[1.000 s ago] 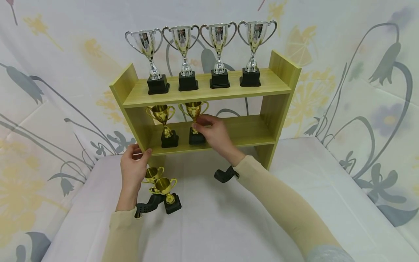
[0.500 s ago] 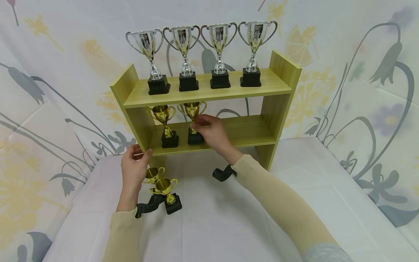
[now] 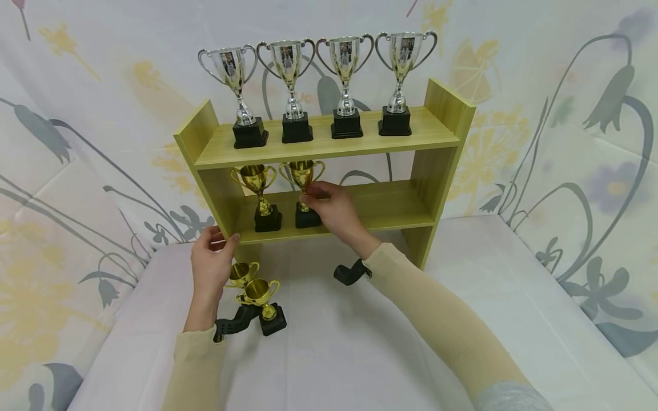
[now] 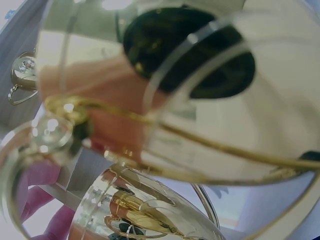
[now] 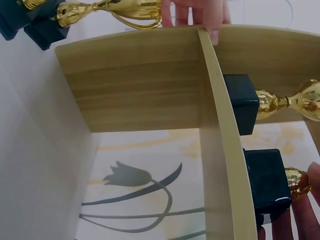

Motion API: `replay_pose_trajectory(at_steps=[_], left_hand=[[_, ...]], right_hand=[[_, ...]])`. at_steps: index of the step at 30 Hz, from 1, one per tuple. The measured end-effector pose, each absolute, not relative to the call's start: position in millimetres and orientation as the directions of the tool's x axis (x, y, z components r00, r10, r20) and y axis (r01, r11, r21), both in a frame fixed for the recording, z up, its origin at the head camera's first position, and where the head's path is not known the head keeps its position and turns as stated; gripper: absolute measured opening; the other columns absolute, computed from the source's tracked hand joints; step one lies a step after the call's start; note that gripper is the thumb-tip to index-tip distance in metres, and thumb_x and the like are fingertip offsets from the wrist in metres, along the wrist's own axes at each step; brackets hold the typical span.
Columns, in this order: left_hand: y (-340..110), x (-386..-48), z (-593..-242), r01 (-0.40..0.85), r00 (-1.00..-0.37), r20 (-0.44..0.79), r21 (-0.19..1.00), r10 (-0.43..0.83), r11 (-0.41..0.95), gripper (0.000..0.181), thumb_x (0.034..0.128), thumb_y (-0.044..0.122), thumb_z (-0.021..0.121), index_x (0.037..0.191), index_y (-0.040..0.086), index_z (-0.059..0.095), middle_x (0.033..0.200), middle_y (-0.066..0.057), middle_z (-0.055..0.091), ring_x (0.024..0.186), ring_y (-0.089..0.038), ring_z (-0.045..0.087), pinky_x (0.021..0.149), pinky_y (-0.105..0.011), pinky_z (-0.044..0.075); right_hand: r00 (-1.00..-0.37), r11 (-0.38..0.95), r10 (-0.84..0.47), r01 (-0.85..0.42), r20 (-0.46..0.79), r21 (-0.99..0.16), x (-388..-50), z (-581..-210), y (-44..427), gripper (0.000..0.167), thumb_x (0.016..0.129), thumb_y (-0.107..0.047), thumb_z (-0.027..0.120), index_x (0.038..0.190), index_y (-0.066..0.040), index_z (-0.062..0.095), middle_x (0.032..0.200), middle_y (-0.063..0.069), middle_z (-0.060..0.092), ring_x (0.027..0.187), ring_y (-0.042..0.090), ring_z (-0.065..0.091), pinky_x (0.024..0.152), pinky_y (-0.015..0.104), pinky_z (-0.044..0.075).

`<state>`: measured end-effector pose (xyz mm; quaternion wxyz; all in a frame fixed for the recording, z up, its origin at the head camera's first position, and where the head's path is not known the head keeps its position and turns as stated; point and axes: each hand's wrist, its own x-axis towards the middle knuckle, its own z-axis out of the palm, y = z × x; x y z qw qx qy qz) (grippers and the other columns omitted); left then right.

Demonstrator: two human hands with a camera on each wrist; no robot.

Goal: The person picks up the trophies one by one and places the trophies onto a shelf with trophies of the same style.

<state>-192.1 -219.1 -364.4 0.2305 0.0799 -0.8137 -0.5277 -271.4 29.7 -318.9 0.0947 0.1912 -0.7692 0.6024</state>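
Held gold trophy (image 3: 302, 173): two-handled cup, bright mirror-like finish, narrow patterned stem, black block base (image 3: 307, 218). Position: lower board of the wooden shelf unit (image 3: 329, 154), left of centre, upright, base near the front edge; full contact with the board cannot be confirmed. Right hand (image 3: 339, 211) pinches its stem, thumb and fingers clamped just above the base.

Left hand (image 3: 211, 265) grips the unit's left side panel at the lower board, thumb in front. The two hands are apart.

Neighbour gold trophy (image 3: 255, 180), similar form, stands just left of the held one, not touching it. Two more gold trophies (image 3: 259, 291) stand on the white-covered desk (image 3: 329, 342), below the left hand and partly overlapping in view. Left wrist view: a blurred, reflective cup fills most of the field. Top board: four silver trophies (image 3: 293, 57), black bases, in a row.
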Motion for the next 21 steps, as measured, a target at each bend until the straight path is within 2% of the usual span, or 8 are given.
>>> replay_pose_trajectory(at_steps=[14, 21], left_hand=[[-218.6, -192.0, -363.6, 0.098, -0.881, 0.285, 0.891, -0.377, 0.444, 0.040, 0.0959, 0.023, 0.065, 0.129, 0.002, 0.059, 0.119, -0.016, 0.059, 0.102, -0.025, 0.053, 0.072, -0.024, 0.046], [-218.7, -192.8, -364.2, 0.108, -0.881, 0.291, 0.891, -0.374, 0.441, 0.040, 0.0961, 0.023, 0.065, 0.129, 0.002, 0.059, 0.118, -0.016, 0.059, 0.102, -0.025, 0.054, 0.071, -0.022, 0.046]], right_hand=[[-0.896, 0.206, -0.175, -0.438, 0.407, -0.875, -270.8, -323.1, 26.0, 0.026, 0.093, -0.018, 0.071, 0.115, -0.004, 0.072, 0.107, 0.008, 0.071, 0.100, 0.020, 0.065, 0.083, 0.034, 0.052], [-0.894, 0.223, -0.174, -0.443, 0.412, -0.868, -270.7, -325.2, 25.1, 0.029, 0.094, -0.018, 0.071, 0.119, -0.004, 0.071, 0.110, 0.008, 0.071, 0.101, 0.020, 0.065, 0.083, 0.034, 0.053]])
